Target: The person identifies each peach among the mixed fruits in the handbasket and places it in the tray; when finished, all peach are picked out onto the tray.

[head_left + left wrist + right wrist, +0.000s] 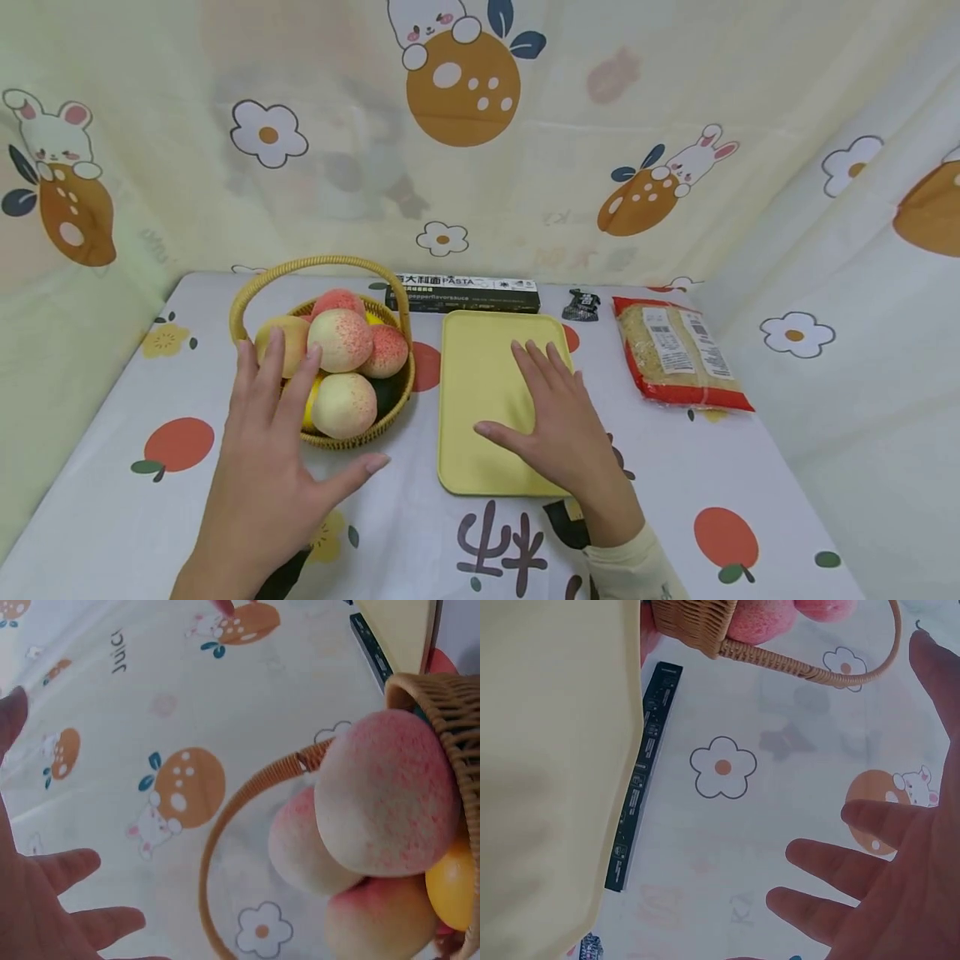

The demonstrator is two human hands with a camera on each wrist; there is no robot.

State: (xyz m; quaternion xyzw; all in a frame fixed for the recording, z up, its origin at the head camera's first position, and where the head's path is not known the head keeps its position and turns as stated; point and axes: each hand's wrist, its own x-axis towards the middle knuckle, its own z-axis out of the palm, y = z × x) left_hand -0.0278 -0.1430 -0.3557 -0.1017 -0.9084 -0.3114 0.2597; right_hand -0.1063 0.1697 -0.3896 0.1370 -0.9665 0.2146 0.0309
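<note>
"Just left of the yellow tray [483, 392], and apart from it, the fruit basket [347, 444] is set. By which hand is it more nearly approached?"

"By the left hand [266, 475]: from there, the basket is placed ahead and slightly towards the tray. That hand is spread wide and nothing is held; in the left wrist view, a gap is seen between it and the basket."

"And the right hand [566, 425]?"

"It is poised over the tray's right part, also splayed, with nothing gripped. The tray's long axis is aligned near to far; the basket's handle [318, 262] is arched crosswise to that."

"How many of each can be counted?"

"One basket, with at least five peaches [341, 340] piled in it, and at least one yellow fruit [454, 885] and one dark green fruit [386, 395], both partly hidden. One tray. Beyond the tray's far edge, one pasta box [480, 296] is laid crosswise. Off its far right corner, one small black packet [581, 306] is seen; farther right of it, one red-edged bag [678, 350]."
</note>
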